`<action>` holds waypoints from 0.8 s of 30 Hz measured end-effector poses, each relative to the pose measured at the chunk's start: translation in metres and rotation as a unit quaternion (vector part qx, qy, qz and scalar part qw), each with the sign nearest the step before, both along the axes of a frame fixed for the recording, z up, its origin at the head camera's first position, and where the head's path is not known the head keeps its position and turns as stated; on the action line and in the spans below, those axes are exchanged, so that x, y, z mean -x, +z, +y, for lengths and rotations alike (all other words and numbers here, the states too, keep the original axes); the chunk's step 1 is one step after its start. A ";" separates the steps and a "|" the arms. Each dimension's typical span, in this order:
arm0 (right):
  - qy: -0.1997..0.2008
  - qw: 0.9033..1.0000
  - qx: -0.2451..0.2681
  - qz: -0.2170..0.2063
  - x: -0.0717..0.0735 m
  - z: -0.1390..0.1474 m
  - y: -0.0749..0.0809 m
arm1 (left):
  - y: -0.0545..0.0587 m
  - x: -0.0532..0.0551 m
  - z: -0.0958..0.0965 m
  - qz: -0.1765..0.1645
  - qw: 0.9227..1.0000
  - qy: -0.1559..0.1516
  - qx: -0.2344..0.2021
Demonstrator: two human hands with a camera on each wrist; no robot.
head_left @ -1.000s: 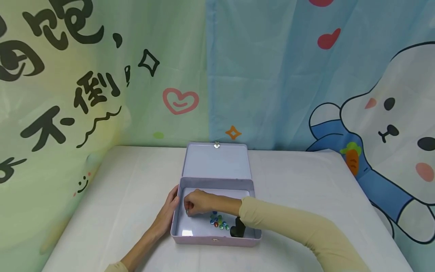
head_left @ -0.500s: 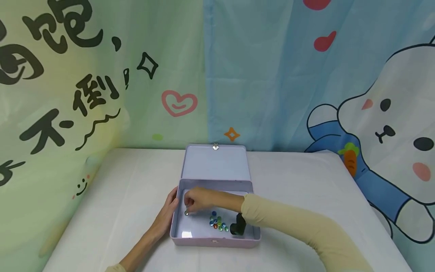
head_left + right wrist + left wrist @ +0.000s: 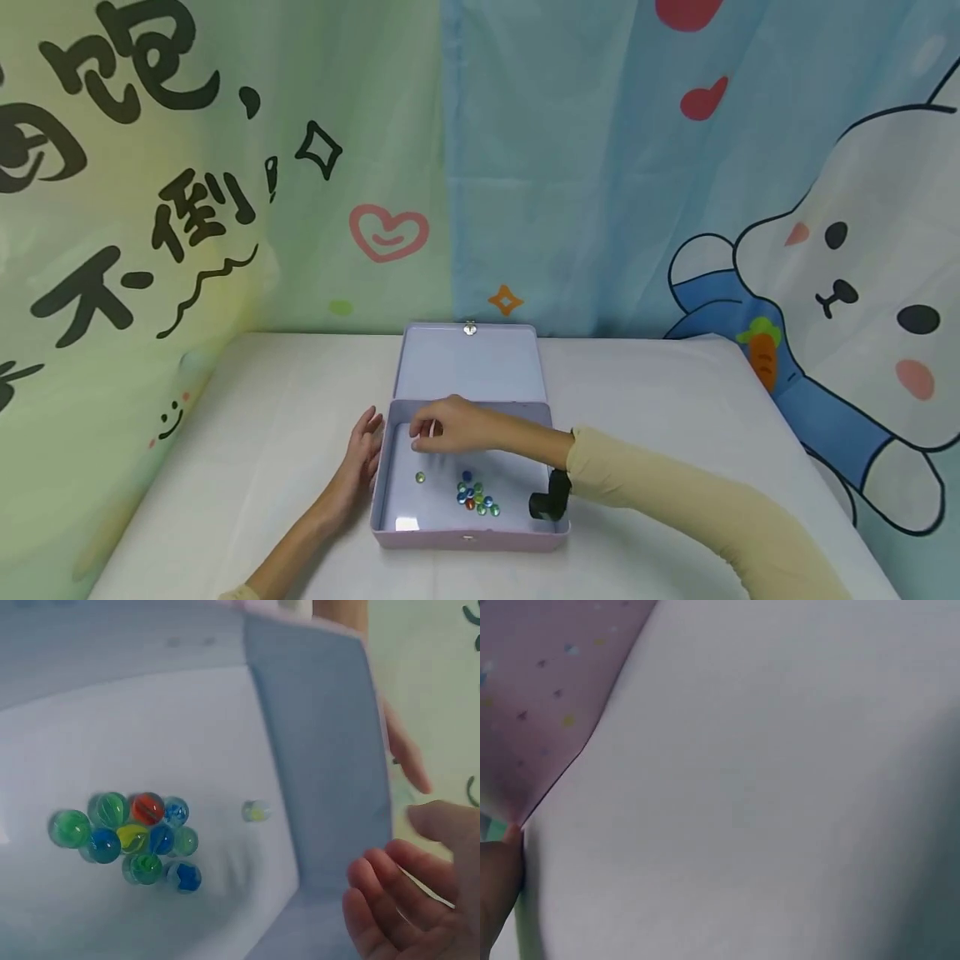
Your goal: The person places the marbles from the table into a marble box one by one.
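Observation:
On the table stands a lilac metal box [image 3: 468,540] with its lid laid back. Several glass marbles [image 3: 148,809], green, blue, yellow and red, cluster on the box floor. One pale yellow-green marble [image 3: 420,477] lies alone, left of that cluster. Above the left part of the box hovers my right hand [image 3: 450,423], fingers loosely bent and nothing between them. In the right wrist view its thumb and fingers stand apart. My left hand [image 3: 354,462] is by the box's left wall, fingers extended; the left wrist view shows a thumb [image 3: 506,862] at the patterned box side.
The lid [image 3: 468,362] leans back behind the box. A black wrist camera [image 3: 551,497] hangs under the right forearm, over the box's right end. White cloth [image 3: 660,417] covers the table, and a printed curtain [image 3: 540,167] hangs behind.
My right hand has let go of the lone marble and risen away from it, its fingers loosening. That marble sits slightly apart on the box floor. The left hand has shifted slightly leftward.

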State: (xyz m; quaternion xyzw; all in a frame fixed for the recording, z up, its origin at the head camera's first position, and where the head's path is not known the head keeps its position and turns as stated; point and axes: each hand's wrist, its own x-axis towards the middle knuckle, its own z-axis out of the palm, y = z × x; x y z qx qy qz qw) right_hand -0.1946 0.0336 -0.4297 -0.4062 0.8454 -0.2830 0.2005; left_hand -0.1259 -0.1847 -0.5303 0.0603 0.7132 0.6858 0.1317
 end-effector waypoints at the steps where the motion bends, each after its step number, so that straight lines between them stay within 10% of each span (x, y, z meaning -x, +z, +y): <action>1: -0.008 1.000 0.002 0.010 -0.003 0.003 0.003 | 0.001 0.000 -0.003 0.005 1.000 -0.007 -0.004; 7: -0.076 0.990 -0.030 0.115 -0.018 0.023 0.025 | 0.017 0.003 -0.018 0.099 0.990 -0.002 0.101; 13: -0.127 0.973 -0.041 0.190 -0.024 0.043 0.037 | 0.041 0.014 -0.021 0.189 0.950 0.040 0.247; 24: -0.218 0.950 -0.072 0.210 -0.025 0.107 0.027 | 0.053 0.010 -0.027 0.194 0.870 0.064 0.449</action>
